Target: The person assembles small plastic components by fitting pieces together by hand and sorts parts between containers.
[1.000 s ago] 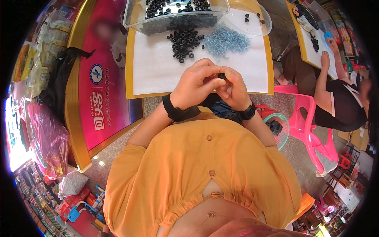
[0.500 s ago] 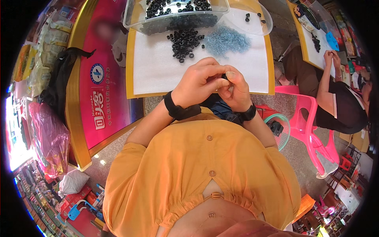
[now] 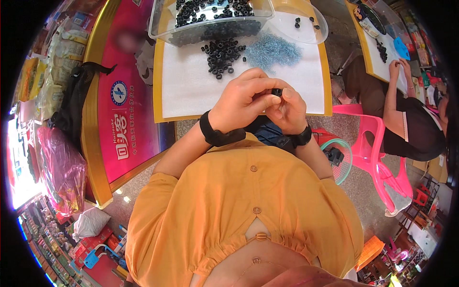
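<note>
My left hand (image 3: pixel 245 99) and my right hand (image 3: pixel 289 111) meet over the near edge of the white-topped table. Between their fingertips is a small black ring-shaped part (image 3: pixel 276 92). My left thumb and forefinger pinch it from the left, and my right thumb and fingers close on it from the right. Part of it is hidden by the fingers. Beyond my hands lies a heap of similar black ring-shaped parts (image 3: pixel 222 56). Beside that heap, on the right, is a loose spread of tiny clear bluish pieces (image 3: pixel 273 50).
At the table's far side stands a clear plastic tub (image 3: pixel 165 33) holding many black parts. A clear round lid (image 3: pixel 321 34) with several black parts lies right of it. To the right are a pink plastic chair (image 3: pixel 370 136), a green basket (image 3: pixel 345 162) and another person (image 3: pixel 416 129) at a table.
My right thumb has drawn back slightly, so more of the black part shows between my fingertips. Both hands stay together in nearly the same place.
</note>
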The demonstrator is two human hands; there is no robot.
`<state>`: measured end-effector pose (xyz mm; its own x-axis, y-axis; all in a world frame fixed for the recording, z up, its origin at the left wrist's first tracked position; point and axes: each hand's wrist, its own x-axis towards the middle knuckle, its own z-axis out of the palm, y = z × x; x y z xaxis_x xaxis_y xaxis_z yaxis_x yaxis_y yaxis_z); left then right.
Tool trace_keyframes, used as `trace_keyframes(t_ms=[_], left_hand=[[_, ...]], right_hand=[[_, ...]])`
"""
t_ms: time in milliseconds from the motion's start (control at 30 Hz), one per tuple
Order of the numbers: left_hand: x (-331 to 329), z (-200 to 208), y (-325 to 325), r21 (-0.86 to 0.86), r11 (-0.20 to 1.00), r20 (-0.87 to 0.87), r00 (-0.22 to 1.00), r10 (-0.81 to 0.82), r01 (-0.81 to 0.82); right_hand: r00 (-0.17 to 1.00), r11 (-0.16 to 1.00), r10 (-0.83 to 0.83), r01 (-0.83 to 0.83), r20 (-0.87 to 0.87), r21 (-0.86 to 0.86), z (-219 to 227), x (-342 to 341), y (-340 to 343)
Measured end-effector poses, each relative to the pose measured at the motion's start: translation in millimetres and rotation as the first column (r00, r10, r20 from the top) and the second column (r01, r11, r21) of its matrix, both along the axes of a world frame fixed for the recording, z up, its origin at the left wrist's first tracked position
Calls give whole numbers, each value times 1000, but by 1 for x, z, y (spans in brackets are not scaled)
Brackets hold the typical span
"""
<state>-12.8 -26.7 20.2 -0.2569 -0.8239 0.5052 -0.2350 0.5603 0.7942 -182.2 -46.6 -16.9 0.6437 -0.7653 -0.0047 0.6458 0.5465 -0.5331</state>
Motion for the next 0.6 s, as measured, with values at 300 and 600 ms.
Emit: trace_keyframes(t_ms=[300,600], left_hand=[[-3,13,4,258,965,-108,994,-16,44],[-4,20,-5,189,982,-73,997,-1,15]], right_hand=[[988,991,-117,109,-103,-81,15,3,5],[996,997,-66,64,-53,-45,34,0,-5]])
